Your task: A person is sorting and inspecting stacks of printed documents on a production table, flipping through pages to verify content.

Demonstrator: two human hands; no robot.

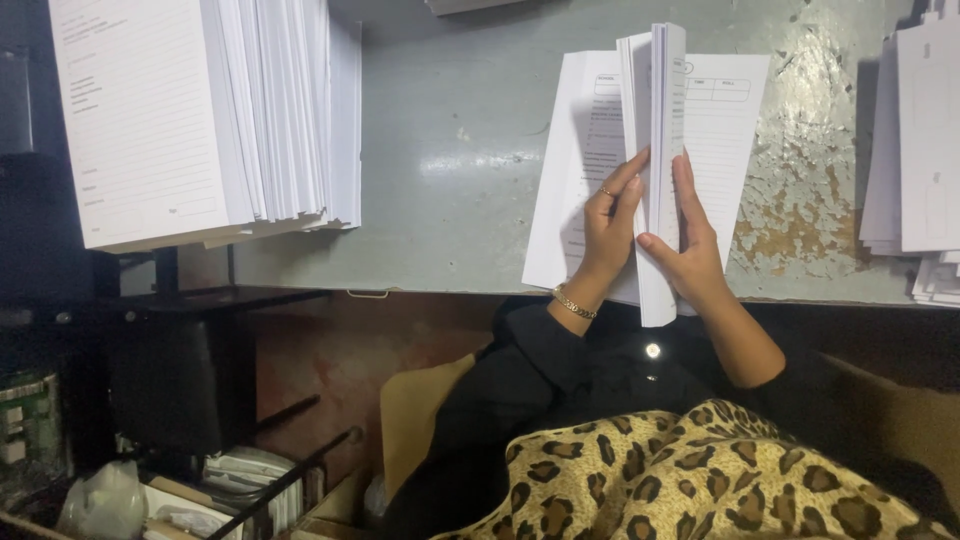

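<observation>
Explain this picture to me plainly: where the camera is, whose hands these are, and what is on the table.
There is only one view, from a camera worn on a person's head, looking down at their own two bare hands. No machine is involved. The left hand, with a ring and a gold bracelet, and the right hand hold a sheaf of white printed sheets upright between them, above more sheets lying open on a worn grey-green table with flaking paint. A tall stack of printed forms stands on the left, and more paper piles sit at the right edge. A leopard-print cloth covers the person's lap.
</observation>
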